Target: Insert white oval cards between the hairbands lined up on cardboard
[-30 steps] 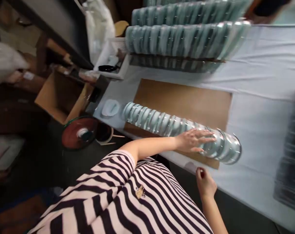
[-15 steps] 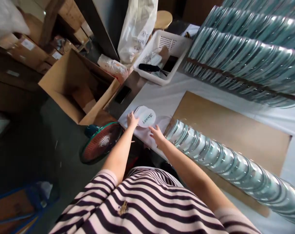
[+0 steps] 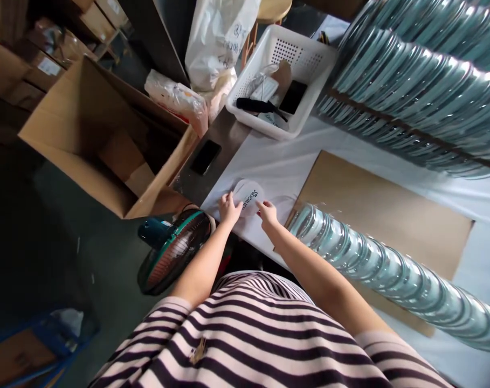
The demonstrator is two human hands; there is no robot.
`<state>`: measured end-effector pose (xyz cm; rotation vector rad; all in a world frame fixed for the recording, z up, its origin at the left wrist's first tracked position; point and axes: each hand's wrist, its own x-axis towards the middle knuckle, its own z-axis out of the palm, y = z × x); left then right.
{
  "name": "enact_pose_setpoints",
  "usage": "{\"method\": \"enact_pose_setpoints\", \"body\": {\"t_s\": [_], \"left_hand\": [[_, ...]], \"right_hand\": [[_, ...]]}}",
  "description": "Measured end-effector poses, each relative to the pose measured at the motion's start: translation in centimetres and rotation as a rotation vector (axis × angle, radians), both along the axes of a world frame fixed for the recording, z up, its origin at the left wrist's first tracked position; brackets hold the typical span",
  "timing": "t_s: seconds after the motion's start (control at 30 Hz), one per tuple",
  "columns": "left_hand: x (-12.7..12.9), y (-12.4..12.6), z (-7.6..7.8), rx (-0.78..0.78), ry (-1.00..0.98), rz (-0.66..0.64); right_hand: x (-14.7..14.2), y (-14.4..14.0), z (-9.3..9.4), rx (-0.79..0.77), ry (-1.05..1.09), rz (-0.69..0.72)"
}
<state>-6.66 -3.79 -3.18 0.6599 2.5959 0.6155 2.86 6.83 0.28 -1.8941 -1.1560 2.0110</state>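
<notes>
A small stack of round white labels (image 3: 249,192) with dark "beauty" lettering lies near the front edge of the white-covered table. My left hand (image 3: 229,209) grips the labels at their left edge, with the thumb over the top one. At the right edge, my right hand (image 3: 268,213) pinches the rim of a label between thumb and fingertips. Just right of my right forearm, a long row of nested clear glass bowls (image 3: 361,258) lies on its side upon a flat cardboard sheet (image 3: 390,210).
A white plastic basket (image 3: 232,102) holds a black-handled tool (image 3: 255,105) and other items. A dark phone (image 3: 205,157) lies by the table corner. To the left stand an open cardboard box (image 3: 59,145) and a fan (image 3: 176,250). Stacked glassware (image 3: 422,91) fills the back right.
My right hand has closed from spread fingers to a pinch on the label's edge. My left thumb has moved onto the top label. The camera view has shifted slightly.
</notes>
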Motion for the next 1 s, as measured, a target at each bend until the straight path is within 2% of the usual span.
{"method": "enact_pose_setpoints", "body": {"t_s": [0.17, 0.23, 0.27, 0.33, 0.43, 0.5, 0.53, 0.57, 0.63, 0.73, 0.83, 0.9, 1.0], "left_hand": [[-0.3, 0.1, -0.4, 0.118, -0.055, 0.031], [-0.5, 0.0, -0.3, 0.241, -0.088, 0.075], [-0.5, -0.2, -0.2, 0.330, -0.109, 0.098], [-0.2, -0.9, 0.3, 0.542, -0.150, 0.134], [1.3, -2.5, 1.1, 0.776, -0.153, 0.093], [2.9, -3.5, 1.2, 0.793, -0.146, -0.019], [3.9, -3.9, 1.1, 0.773, -0.163, -0.071], [4.8, -4.3, 0.9, 0.748, -0.189, -0.102], [6.5, -4.8, 0.3, 0.715, -0.239, -0.092], [8.0, -5.5, -0.4, 0.694, -0.251, -0.017], [8.4, -6.2, -0.7, 0.684, -0.252, 0.016], [8.5, -6.5, -0.6, 0.672, -0.250, 0.019], [8.6, -6.6, -0.5, 0.639, -0.262, -0.016]], "right_hand": [[-2.2, -0.8, 1.4, 0.063, 0.029, 0.080], [-2.3, -0.2, 3.0, 0.136, 0.052, 0.131], [-2.0, 0.3, 4.1, 0.212, 0.057, 0.215], [-0.8, 1.3, 6.3, 0.468, 0.037, 0.538], [2.1, 1.9, 8.7, 0.857, -0.079, 1.169], [3.9, 1.3, 8.7, 0.910, -0.172, 1.412], [4.6, 0.8, 8.3, 0.898, -0.202, 1.482], [5.2, 0.4, 7.7, 0.892, -0.211, 1.518], [6.2, -0.4, 6.3, 0.930, -0.162, 1.494], [7.5, -1.0, 4.5, 1.039, -0.046, 1.276], [9.2, -1.2, 3.2, 0.997, -0.022, 1.072], [10.2, -1.5, 2.6, 0.945, -0.022, 1.068], [10.9, -1.8, 2.5, 0.939, -0.028, 1.157]]}}
